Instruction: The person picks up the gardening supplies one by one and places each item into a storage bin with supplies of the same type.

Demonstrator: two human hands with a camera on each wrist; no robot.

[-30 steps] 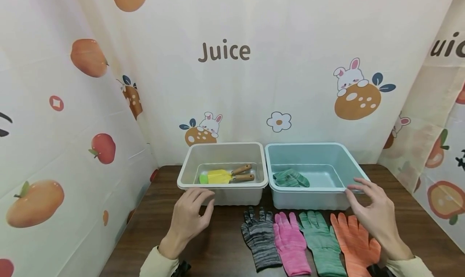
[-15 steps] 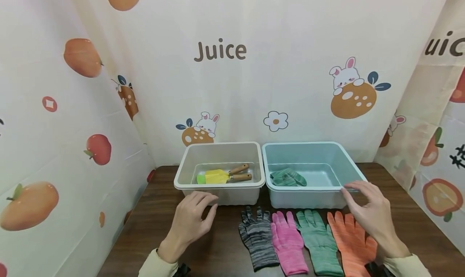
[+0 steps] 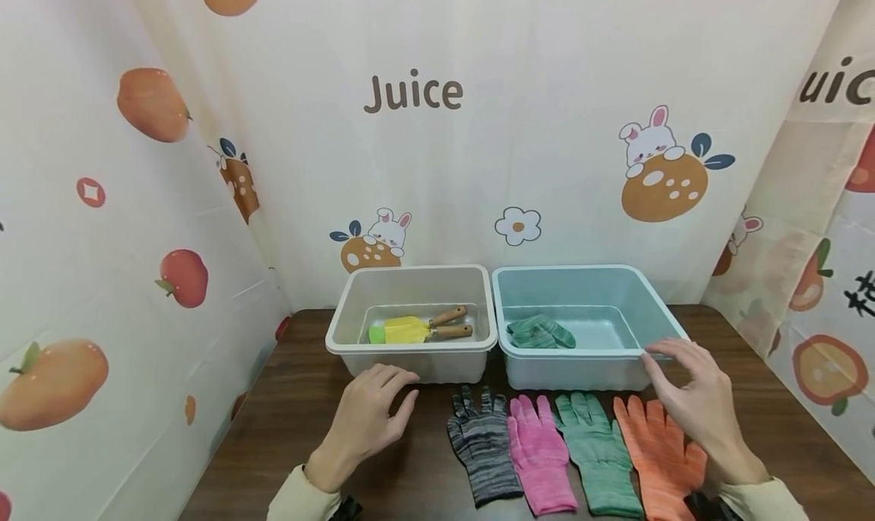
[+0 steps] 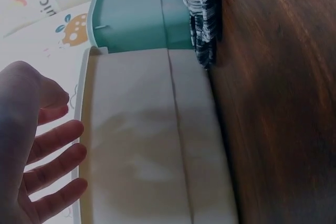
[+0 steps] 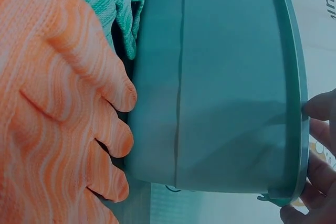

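Relaxed and holding nothing, our left hand (image 3: pixel 372 415) hovers before the near wall of the cream bin (image 3: pixel 420 366), thumb apart from the fingers. Our right hand (image 3: pixel 697 396) arches loosely at the near right corner of the blue bin (image 3: pixel 574 372); whether it touches the rim we cannot tell. Both our forearms slant inward. Between them lie the grey-black glove (image 3: pixel 485 449), pink glove (image 3: pixel 541 454), green glove (image 3: pixel 598 454) and orange glove (image 3: pixel 659 456), fingers toward the bins.

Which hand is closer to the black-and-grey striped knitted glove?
Left. The left hand is just left of the glove; the right hand is farther right, by the light-blue plastic bin.
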